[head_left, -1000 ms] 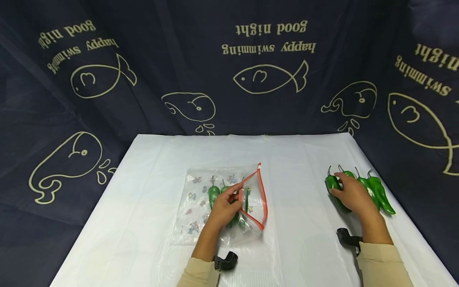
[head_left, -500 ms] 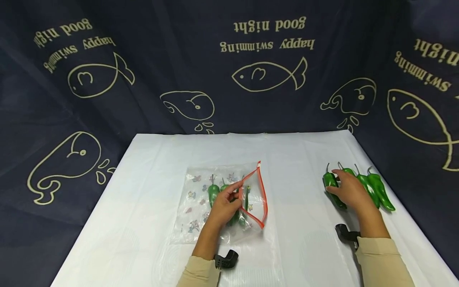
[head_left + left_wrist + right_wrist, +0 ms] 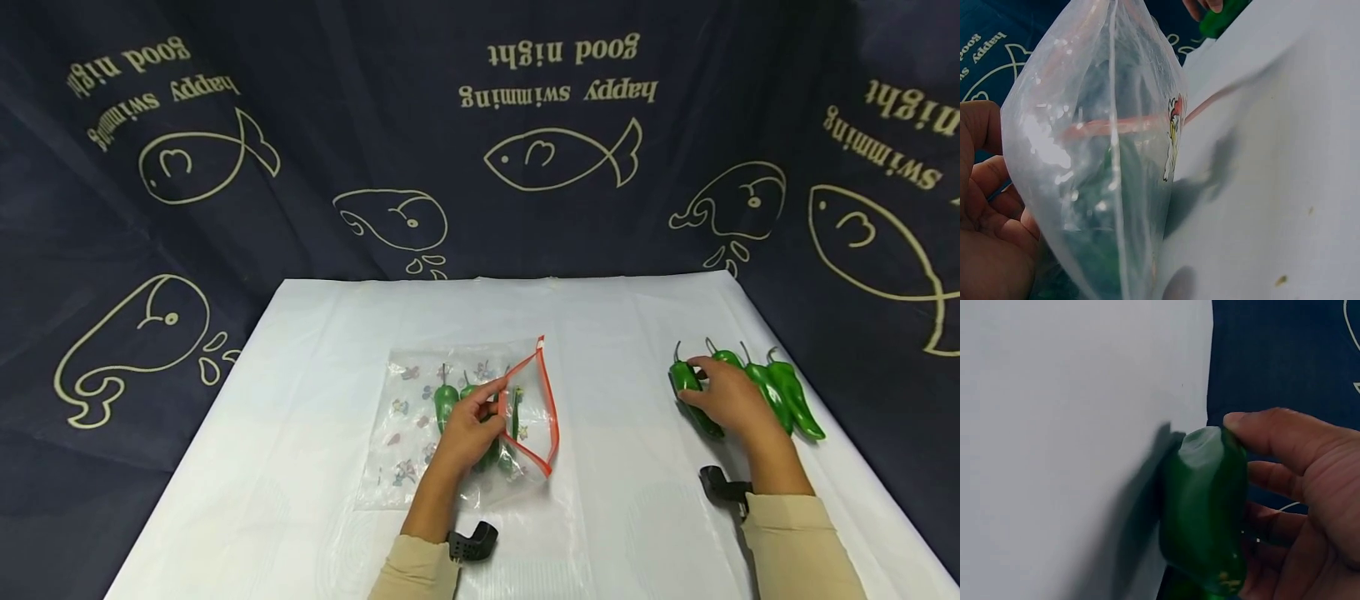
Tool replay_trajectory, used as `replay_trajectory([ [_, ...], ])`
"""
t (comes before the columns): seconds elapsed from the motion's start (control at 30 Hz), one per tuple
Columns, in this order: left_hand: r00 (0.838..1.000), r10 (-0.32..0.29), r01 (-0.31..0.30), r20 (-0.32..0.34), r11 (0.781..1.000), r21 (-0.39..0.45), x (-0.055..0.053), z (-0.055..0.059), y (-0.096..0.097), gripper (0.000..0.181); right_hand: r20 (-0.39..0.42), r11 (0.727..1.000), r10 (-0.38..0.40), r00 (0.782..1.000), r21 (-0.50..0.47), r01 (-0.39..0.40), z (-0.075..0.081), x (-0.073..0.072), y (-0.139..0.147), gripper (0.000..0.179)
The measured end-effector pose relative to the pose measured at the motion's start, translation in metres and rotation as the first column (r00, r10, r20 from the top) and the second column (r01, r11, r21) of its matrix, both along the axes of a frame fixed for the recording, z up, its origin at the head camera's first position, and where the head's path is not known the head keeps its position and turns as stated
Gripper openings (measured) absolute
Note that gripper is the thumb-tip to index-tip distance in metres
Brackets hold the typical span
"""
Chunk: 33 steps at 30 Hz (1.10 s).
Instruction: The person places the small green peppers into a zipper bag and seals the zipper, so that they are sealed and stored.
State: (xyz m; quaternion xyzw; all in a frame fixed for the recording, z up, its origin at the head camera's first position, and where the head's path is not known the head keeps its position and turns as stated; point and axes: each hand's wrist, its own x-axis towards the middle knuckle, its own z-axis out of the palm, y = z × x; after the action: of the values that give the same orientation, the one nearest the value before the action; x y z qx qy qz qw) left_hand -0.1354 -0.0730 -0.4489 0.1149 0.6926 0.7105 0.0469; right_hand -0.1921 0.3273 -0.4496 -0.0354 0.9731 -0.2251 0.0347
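My left hand pinches the red-edged rim of a clear zip bag printed with small cartoon figures. The bag lies on the table with its mouth spread toward the right. Inside it several green peppers show through the plastic, partly covered by the hand. In the left wrist view the bag's plastic bulges beside the fingers. At the table's right side, my right hand grips a green pepper between thumb and fingers. The right wrist view shows this pepper close up, its shadow on the white cloth.
To the right of the held pepper lie three more green peppers, near the right edge of the white-covered table. A dark blue curtain with fish drawings and lettering hangs behind and at both sides.
The right hand has shifted slightly left with the pepper, which now sits a little farther from the other peppers. The left hand keeps its hold on the bag. The head view has tilted slightly.
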Motion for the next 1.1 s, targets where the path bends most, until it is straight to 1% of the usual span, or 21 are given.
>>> replay_trajectory([
  [0.2, 1.0, -0.002, 0.002, 0.002, 1.0, 0.016, 0.001, 0.0, 0.0, 0.059, -0.02, 0.998, 0.022, 1.0, -0.061, -0.024, 0.0, 0.002, -0.003, 0.066],
  [0.4, 1.0, 0.0, 0.0, 0.002, 1.0, 0.023, 0.0, -0.001, 0.0, 0.059, -0.048, 0.99, 0.05, 0.998, -0.133, -0.056, 0.005, 0.002, -0.011, 0.065],
  [0.57, 1.0, -0.003, 0.004, -0.011, 1.0, 0.018, -0.001, -0.003, 0.0, 0.058, -0.059, 0.986, 0.047, 0.997, -0.156, -0.056, 0.007, 0.001, -0.016, 0.065],
  [0.73, 0.999, 0.02, -0.02, -0.037, 1.0, 0.017, -0.001, -0.004, 0.002, 0.058, -0.085, 0.982, 0.057, 0.995, -0.174, -0.071, 0.008, 0.0, -0.022, 0.065],
  [0.77, 0.999, 0.026, -0.026, -0.038, 1.0, 0.015, -0.001, -0.006, 0.002, 0.058, -0.087, 0.98, 0.06, 0.994, -0.185, -0.075, 0.008, 0.0, -0.023, 0.065],
  [0.87, 0.999, 0.033, -0.033, -0.033, 0.999, 0.013, -0.001, -0.006, 0.003, 0.058, -0.089, 0.973, 0.071, 0.994, -0.215, -0.089, 0.009, -0.001, -0.026, 0.065],
  [1.0, 0.999, 0.019, -0.019, -0.026, 1.0, 0.019, -0.001, -0.003, 0.002, 0.058, -0.087, 0.961, 0.087, 0.992, -0.254, -0.106, 0.01, -0.001, -0.032, 0.066],
  [1.03, 1.0, 0.015, -0.014, -0.024, 1.0, 0.02, -0.001, -0.004, 0.002, 0.058, -0.088, 0.959, 0.089, 0.992, -0.263, -0.109, 0.01, -0.001, -0.034, 0.066],
  [1.1, 1.0, 0.01, -0.009, -0.016, 1.0, 0.02, -0.004, -0.01, 0.002, 0.058, -0.083, 0.949, 0.093, 0.992, -0.293, -0.114, 0.01, -0.001, -0.037, 0.066],
])
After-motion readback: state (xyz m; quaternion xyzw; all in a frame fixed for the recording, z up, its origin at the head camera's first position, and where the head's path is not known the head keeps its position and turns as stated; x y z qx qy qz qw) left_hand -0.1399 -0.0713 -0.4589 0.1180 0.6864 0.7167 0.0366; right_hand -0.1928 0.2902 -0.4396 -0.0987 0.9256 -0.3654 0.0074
